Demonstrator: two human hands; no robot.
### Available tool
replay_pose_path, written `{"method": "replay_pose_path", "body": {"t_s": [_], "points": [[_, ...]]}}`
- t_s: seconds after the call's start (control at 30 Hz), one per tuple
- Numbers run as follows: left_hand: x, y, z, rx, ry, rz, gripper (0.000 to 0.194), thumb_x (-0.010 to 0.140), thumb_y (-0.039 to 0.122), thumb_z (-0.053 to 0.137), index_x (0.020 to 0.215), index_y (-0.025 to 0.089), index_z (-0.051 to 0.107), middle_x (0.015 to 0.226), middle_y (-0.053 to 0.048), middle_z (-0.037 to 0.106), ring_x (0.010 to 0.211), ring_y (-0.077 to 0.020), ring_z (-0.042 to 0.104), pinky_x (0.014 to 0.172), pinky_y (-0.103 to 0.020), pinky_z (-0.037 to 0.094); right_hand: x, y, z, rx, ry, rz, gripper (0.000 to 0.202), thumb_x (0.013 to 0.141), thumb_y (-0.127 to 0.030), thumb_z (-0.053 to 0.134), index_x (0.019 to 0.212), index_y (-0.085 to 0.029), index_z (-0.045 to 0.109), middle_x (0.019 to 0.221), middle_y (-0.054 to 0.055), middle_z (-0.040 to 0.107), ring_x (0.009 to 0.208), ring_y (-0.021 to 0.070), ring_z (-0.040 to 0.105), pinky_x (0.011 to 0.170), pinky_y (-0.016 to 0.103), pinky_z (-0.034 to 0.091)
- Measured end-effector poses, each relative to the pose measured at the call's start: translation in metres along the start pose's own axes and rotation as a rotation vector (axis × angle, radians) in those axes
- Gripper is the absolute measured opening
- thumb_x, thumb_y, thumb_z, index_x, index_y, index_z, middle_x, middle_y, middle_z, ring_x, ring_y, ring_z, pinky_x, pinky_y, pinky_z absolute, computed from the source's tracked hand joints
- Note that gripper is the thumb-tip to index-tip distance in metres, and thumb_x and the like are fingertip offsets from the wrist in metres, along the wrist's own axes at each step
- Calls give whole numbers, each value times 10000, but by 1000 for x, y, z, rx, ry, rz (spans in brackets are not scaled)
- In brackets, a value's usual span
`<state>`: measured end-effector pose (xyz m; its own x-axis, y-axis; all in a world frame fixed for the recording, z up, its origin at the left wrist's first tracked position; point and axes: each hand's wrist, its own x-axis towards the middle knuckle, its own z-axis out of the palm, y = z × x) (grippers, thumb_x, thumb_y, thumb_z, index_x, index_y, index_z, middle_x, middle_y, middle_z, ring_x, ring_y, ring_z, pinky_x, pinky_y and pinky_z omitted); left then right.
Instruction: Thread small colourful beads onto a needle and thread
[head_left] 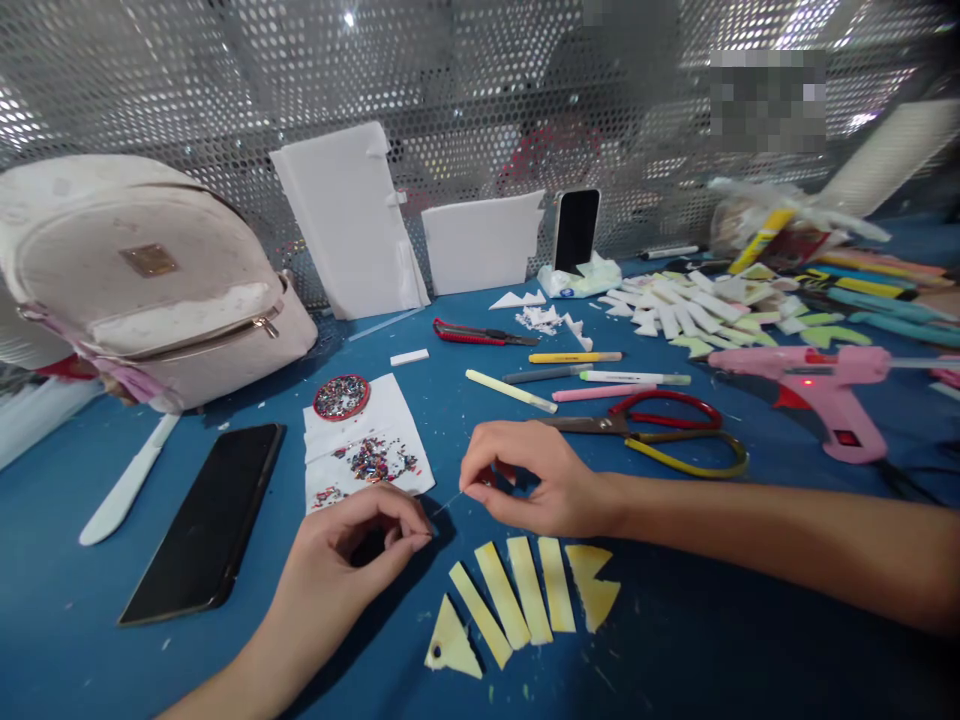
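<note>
My left hand and my right hand face each other with thumb and forefinger pinched. Between them runs a short, thin strand, which looks like thread; whether it is a fine wire or needle is too small to tell. Just below lie several yellow foam strips, with a triangular head piece at one end and a notched tail piece at the other, like a fish. Beyond my left hand, loose beads lie on white paper beside a round red-rimmed dish of beads.
Scissors, markers and a red utility knife lie beyond my hands. A pink glue gun, its red light lit, stands at right near cut foam pieces. At left are a phone, white plastic knife and backpack.
</note>
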<state>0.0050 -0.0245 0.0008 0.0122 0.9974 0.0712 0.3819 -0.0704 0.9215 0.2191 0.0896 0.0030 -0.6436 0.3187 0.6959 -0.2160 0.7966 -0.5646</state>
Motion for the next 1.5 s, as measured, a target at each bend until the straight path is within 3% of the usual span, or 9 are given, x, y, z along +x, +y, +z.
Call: {"method": "replay_pose_path", "body": {"t_s": [0.4, 1.07, 1.5], "points": [[0, 2, -3, 48, 5, 77, 45, 831, 202, 746, 786, 210, 752, 782, -12, 743, 695, -140, 655, 654, -217, 520, -2, 1, 0, -15, -58, -9, 69, 924, -119, 585, 893, -154, 635, 758, 16, 646, 663, 98, 536, 604, 202, 441], [1, -1, -10, 76, -26, 154, 108, 855, 180, 746, 781, 244, 791, 781, -8, 784, 753, -161, 728, 759, -231, 590, -3, 1, 1, 18, -12, -72, 50, 925, -129, 605, 892, -158, 629, 758, 21, 652, 656, 99, 541, 600, 207, 453], [0, 5, -8, 22, -20, 181, 174, 833, 128, 742, 778, 276, 815, 765, 11, 791, 735, -153, 735, 719, -208, 582, -3, -2, 3, 47, -24, -84, 61, 949, -140, 598, 900, -157, 630, 776, 31, 662, 688, 105, 563, 659, 221, 488]]}}
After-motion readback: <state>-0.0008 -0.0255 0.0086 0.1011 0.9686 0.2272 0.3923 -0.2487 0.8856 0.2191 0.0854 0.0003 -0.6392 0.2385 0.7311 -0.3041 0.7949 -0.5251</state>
